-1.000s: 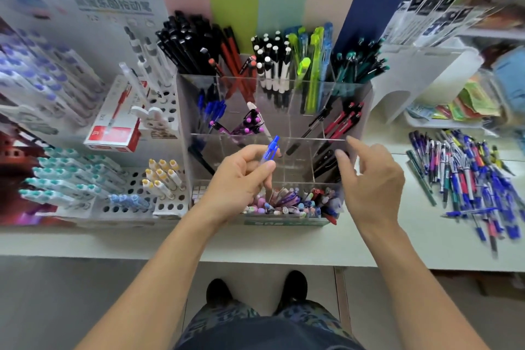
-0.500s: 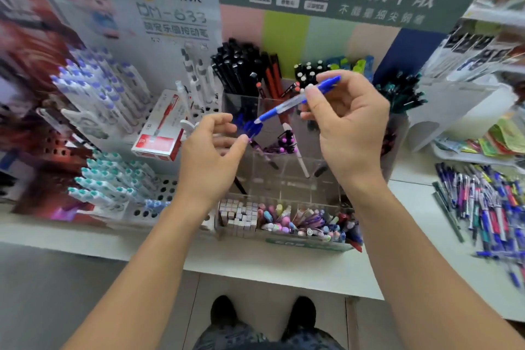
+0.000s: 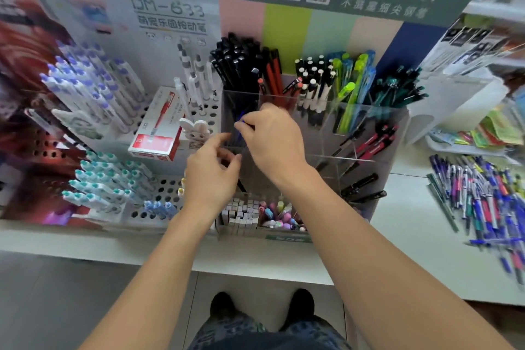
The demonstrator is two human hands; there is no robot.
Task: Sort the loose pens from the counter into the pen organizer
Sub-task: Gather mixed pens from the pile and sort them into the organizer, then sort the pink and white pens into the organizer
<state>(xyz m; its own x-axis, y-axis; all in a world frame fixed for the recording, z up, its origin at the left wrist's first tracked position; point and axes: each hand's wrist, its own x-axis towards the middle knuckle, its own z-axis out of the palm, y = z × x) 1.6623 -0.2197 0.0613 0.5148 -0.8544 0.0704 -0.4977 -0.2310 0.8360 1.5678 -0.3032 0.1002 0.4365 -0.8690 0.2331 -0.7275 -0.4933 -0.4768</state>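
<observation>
A clear acrylic pen organizer (image 3: 366, 111) with several compartments stands on the white counter. My right hand (image 3: 272, 139) is over its left-middle compartment and pinches a blue pen (image 3: 241, 129) that points down into it; most of the pen is hidden behind my fingers. My left hand (image 3: 211, 176) hovers just below and left of it, fingers loosely curled, holding nothing. A heap of loose pens (image 3: 483, 199), mostly blue, purple and white, lies on the counter at the right.
White perforated racks of capped pens (image 3: 93, 94) stand to the left, with a red pen box (image 3: 159, 128) beside them. A tray of erasers and small caps (image 3: 255, 216) sits at the organizer's front. A white stand (image 3: 454, 99) and shelves are at the right.
My right hand took the blue pen from the left hand, lifted it, then brought it down into the organizer's left-middle compartment. My left hand let go and stayed below.
</observation>
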